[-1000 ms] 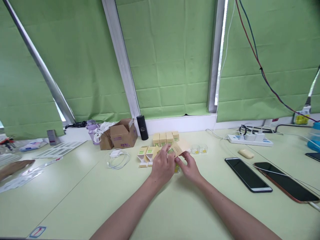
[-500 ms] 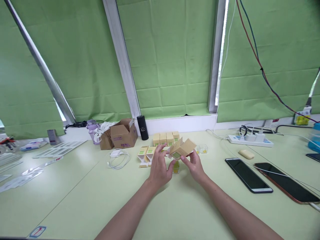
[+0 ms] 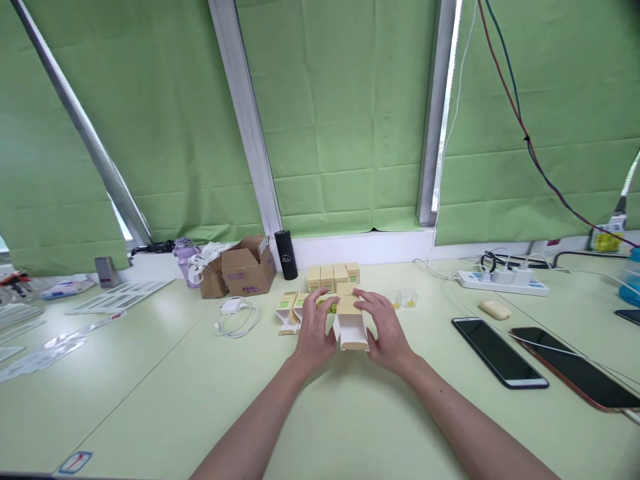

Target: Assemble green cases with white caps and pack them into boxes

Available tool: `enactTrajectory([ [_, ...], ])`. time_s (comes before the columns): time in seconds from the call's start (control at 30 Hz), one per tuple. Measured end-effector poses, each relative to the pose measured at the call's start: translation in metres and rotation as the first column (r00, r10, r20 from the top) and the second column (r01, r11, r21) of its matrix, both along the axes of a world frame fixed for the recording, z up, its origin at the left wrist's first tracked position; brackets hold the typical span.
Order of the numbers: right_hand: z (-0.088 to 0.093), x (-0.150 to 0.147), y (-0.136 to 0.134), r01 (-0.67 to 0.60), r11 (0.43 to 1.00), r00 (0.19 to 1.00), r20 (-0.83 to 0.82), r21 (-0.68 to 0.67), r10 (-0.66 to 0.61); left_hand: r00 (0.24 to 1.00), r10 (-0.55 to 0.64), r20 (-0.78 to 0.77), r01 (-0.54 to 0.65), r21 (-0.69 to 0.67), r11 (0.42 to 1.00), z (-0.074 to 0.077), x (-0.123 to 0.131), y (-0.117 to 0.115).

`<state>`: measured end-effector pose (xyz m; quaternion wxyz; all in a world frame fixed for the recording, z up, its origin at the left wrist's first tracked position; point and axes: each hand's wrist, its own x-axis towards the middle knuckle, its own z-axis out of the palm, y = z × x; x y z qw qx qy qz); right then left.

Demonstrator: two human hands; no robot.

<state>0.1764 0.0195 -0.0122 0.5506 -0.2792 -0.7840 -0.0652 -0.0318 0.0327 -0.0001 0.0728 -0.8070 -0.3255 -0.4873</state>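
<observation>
A small kraft cardboard box (image 3: 353, 328) lies in front of me, its open, white-lined end towards me. My left hand (image 3: 315, 337) grips it along the left side, and my right hand (image 3: 388, 333) holds the right side with fingers over the top. A bit of green shows behind my left fingertips; what it is I cannot make out. Left of my left hand stand two similar boxes (image 3: 287, 311) with open flaps, partly covered by that hand. Behind is a row of several closed kraft boxes (image 3: 327, 274). Small clear containers (image 3: 408, 298) with yellow inside sit beyond my right hand.
Two phones (image 3: 500, 352), an earbud case (image 3: 495, 309) and a power strip (image 3: 503, 283) lie on the right. A coiled white charger cable (image 3: 239, 315) is on the left. Behind it stand a brown carton (image 3: 247, 267) and a black bottle (image 3: 286, 255).
The small box has come down and turned, so its open end now faces me. Both hands have closed in along its sides. The yellow-green container seen beneath it is no longer visible there.
</observation>
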Motion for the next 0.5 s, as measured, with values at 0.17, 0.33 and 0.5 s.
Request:
enactTrajectory([
  [0.17,-0.0005,0.0009,0.0005,0.059,0.997,0.998,-0.021,0.047,-0.058,0.999,-0.006,-0.031,0.009,0.098,0.995,-0.0020,-0.0024,0.0022],
  [0.33,-0.0019,0.0033,0.0045,0.127,0.992,0.988,-0.087,0.007,-0.126,0.999,-0.038,0.013,0.037,0.098,0.995,-0.0027,-0.0041,0.0024],
  [0.5,-0.0031,0.0046,0.0057,0.151,0.988,0.985,-0.088,-0.006,-0.151,0.977,-0.154,0.149,0.154,0.013,0.988,0.0045,-0.0023,-0.0028],
])
